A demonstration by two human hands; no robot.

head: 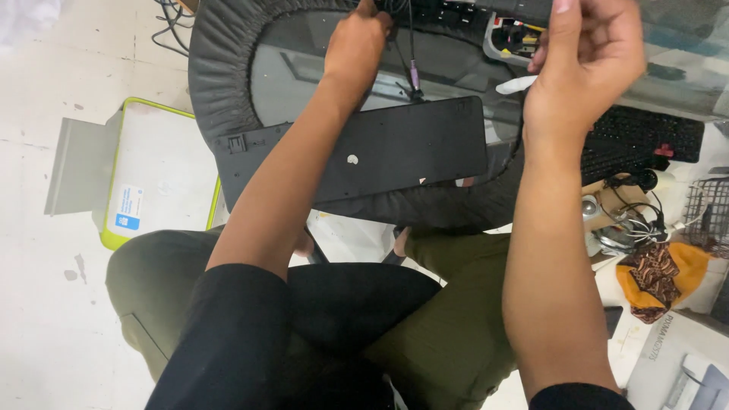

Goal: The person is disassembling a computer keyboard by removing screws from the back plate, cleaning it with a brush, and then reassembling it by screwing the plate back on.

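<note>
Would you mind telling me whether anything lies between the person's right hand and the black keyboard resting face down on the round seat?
Nothing visible does. The right hand is raised above the right end of the face-down keyboard, with only open air between. The left hand grips the dark cables just beyond its far edge.

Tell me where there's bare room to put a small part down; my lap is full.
Bare floor lies open to the left, below the lime-edged white box. The seat mesh between left hand and upturned keyboard is partly free. The right side is crowded: black keyboards, tangled cables, wire basket.
</note>
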